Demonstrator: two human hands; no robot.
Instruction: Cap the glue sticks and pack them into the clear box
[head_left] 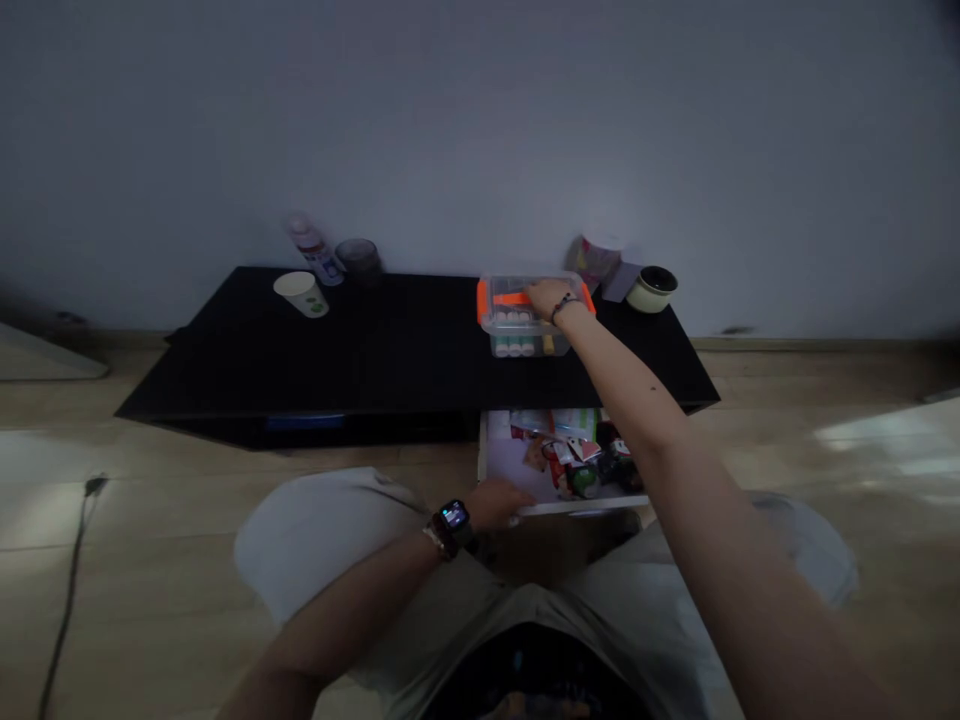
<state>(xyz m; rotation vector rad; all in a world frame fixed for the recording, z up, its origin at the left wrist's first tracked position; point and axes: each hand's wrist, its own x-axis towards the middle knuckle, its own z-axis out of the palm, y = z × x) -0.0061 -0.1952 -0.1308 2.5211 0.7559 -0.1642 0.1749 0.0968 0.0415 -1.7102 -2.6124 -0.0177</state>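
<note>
Our right hand point(550, 298) lies palm down on the lid of a clear plastic box point(510, 335) with orange clasps, fingers spread; we cannot tell whether it grips. The box stands near the back edge of the black tabletop point(375, 340), right of the middle, and its front overhangs nothing: a strip of tabletop still lies between it and the front edge. Our left hand point(495, 503), with a smartwatch point(454, 516) on the wrist, sits half-closed on the near edge of an open white drawer point(499, 460), and we cannot tell if it has hold. The drawer slides out under the right part of the front edge, close against our legs, and is packed with small foil and plastic packets point(570, 455), too many and too overlapped to count. We count one box, two clasps, one drawer and six other things along the back edge: to the left a paper cup point(300, 294) on its side, a tilted spray bottle point(313, 248) and a dark round tin point(358, 258), well apart from the box; to the right a pink container point(600, 258), a purple card point(621, 282) and a cream jar point(651, 289), just beside it. One black cable point(71, 600) runs along the wooden floor point(150, 500) to our left.
</note>
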